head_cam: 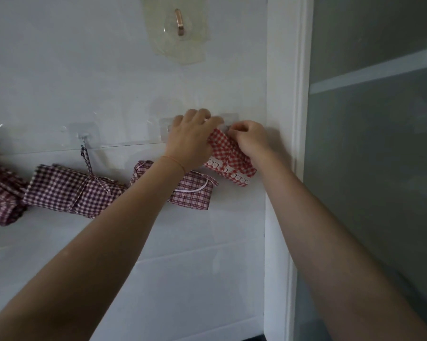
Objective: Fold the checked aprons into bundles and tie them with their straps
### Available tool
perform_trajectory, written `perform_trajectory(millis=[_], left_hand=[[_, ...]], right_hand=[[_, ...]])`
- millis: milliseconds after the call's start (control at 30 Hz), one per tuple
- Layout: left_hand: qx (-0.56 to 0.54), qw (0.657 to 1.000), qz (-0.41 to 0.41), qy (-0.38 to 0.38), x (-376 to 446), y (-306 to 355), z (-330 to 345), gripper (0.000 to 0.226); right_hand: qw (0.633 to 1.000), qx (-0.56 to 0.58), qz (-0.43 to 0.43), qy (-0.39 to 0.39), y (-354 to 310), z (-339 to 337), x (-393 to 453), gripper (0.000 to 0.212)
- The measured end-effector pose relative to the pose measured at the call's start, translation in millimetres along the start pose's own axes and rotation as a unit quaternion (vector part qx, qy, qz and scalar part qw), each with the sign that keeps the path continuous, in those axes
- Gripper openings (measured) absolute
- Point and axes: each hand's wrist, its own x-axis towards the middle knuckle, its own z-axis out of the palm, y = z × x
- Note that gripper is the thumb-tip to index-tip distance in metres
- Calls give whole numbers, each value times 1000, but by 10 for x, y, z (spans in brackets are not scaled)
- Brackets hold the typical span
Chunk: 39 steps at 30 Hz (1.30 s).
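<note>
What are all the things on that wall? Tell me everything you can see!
red checked bundle: 1, red and white with lace trim, far right of the row, at a hook
dark checked bundles: 3, maroon and white, hanging in a row to its left, the leftmost cut off
clear stick-on hooks: several, transparent, in a row on the wall
copper hook: 1, high on the wall
frosted glass door: 1, grey, right
left hand: on the red bundle
right hand: pinching its top
</note>
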Motion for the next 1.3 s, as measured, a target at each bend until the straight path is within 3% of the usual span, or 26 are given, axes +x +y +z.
perform_trajectory(millis=[67,267,667,900,1000,1167,1300], left_hand=[[21,998,51,9,-1,19,54,44],[115,987,102,-38,-55,6,146,69],[153,983,103,0,-122,-48,236,65],[206,973,107,-12,-114,-29,265,75],[217,967,137,3,-185,13,299,69],[178,971,162,-4,-268,24,347,68],[178,969,163,-44,-300,36,411,67]], right_hand=[[1000,18,-6,6,9,1,-10,8],[999,49,1,19,29,9,5,10],[995,64,-69,33,77,-14,-15,5],[999,24,-1,26,-15,5,90,6],[998,39,40,10,-6,6,117,8],[999,38,23,-9,29,6,118,4],[999,15,-22,39,145,25,95,9]])
